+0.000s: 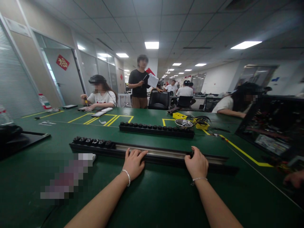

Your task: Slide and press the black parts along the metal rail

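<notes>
On the green surface [166, 202], the left grip [134, 164] lies spread over the near edge of a long black trough [166, 155], pressing on nothing but the rim. The right grip [197, 162] is curled at the same edge, thumb and fingers seemingly pinching a small dark piece [190, 154] (the fingers hide most of it). The trough sits crosswise just beyond both wrists, a row of black modules [93, 142] filling its left end and the rest bare. It looks stiff and fairly light for its length, its inside smooth and probably slippery, so it is best held by the side walls, well apart; the modules, likely hard, suit a fingertip hold on their sides. Farther off lie a filled black strip [156, 129] and a metal dish [184, 123].
</notes>
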`<state>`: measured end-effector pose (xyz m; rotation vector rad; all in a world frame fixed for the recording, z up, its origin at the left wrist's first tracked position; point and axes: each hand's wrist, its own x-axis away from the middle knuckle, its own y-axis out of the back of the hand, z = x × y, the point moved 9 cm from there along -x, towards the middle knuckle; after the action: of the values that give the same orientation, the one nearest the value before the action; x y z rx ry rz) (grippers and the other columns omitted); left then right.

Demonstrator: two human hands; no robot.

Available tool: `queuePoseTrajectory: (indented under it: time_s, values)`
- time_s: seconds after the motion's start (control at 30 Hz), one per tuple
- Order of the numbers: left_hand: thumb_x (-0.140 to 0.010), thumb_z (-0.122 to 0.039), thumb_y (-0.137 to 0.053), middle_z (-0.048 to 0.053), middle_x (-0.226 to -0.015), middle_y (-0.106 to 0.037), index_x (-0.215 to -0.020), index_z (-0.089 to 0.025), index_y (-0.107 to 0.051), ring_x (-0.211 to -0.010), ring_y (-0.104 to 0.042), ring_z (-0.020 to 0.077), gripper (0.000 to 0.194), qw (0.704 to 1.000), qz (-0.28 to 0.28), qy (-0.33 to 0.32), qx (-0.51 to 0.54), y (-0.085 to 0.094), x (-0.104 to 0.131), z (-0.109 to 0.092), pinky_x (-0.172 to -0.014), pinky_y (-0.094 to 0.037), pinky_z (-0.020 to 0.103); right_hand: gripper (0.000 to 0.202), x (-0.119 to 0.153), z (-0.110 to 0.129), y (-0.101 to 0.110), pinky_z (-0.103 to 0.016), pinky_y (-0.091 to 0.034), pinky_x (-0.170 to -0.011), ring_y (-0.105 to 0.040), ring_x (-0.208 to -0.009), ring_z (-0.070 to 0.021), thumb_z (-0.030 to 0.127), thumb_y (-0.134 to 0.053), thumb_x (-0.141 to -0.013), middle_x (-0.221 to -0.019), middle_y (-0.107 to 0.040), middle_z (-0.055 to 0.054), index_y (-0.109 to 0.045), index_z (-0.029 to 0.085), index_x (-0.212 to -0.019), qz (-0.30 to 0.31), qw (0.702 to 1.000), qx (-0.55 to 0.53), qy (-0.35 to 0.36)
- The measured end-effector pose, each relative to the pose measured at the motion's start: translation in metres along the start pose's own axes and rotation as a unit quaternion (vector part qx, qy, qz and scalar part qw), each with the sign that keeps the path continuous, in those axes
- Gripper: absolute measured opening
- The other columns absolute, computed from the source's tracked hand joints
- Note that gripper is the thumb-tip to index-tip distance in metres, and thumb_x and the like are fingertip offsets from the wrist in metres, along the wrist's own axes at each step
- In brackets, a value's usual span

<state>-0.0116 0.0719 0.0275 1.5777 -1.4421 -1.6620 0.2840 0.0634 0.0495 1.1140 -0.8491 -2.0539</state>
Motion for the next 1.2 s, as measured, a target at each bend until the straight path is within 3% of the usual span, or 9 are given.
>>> queuePoseTrajectory:
  time_s: [0.23,0.6,0.9,1.2]
  values:
    - [-0.078,-0.022,-0.052,0.001,-0.106,-0.060,-0.125,-0.036,-0.050,-0.110,-0.049,0.0208,0.049,1.000,0.000,-0.004,-0.003,-0.001,0.000,0.000,-0.109,-0.012,0.052,0.048,-0.001,-0.002,0.003,-0.036,-0.031,-0.097,-0.056,-0.103,-0.0236,0.021,-0.044,-0.074,-0.108,-0.064,-0.010,-0.050,0.013,-0.121,-0.013,1.000,0.006,0.005]
    - [-0.078,-0.022,-0.052,0.001,-0.106,-0.060,-0.124,-0.036,-0.051,-0.108,-0.050,0.0209,0.048,1.000,-0.001,-0.003,0.001,0.000,0.000,0.000,-0.109,-0.012,0.052,0.049,-0.004,-0.010,-0.001,-0.036,-0.035,-0.095,-0.055,-0.106,-0.0239,0.023,-0.041,-0.077,-0.118,-0.060,-0.012,-0.047,0.013,-0.125,-0.012,1.000,0.007,0.002]
    - [-0.078,-0.023,-0.053,0.001,-0.104,-0.061,-0.123,-0.035,-0.052,-0.107,-0.050,0.0211,0.046,1.000,-0.004,-0.005,-0.007,0.000,0.000,0.000,-0.109,-0.013,0.052,0.049,-0.005,-0.013,0.004,-0.037,-0.035,-0.096,-0.056,-0.105,-0.0250,0.025,-0.045,-0.075,-0.109,-0.063,-0.011,-0.049,0.013,-0.123,-0.014,0.999,0.029,-0.015]
    - [-0.078,-0.022,-0.052,0.001,-0.102,-0.061,-0.124,-0.035,-0.051,-0.107,-0.050,0.0209,0.047,1.000,-0.006,-0.006,-0.003,0.001,0.000,-0.001,-0.108,-0.014,0.052,0.051,-0.007,-0.018,0.005,-0.037,-0.037,-0.094,-0.056,-0.106,-0.0250,0.022,-0.041,-0.076,-0.115,-0.062,-0.011,-0.046,0.013,-0.126,-0.011,0.999,0.020,-0.024]
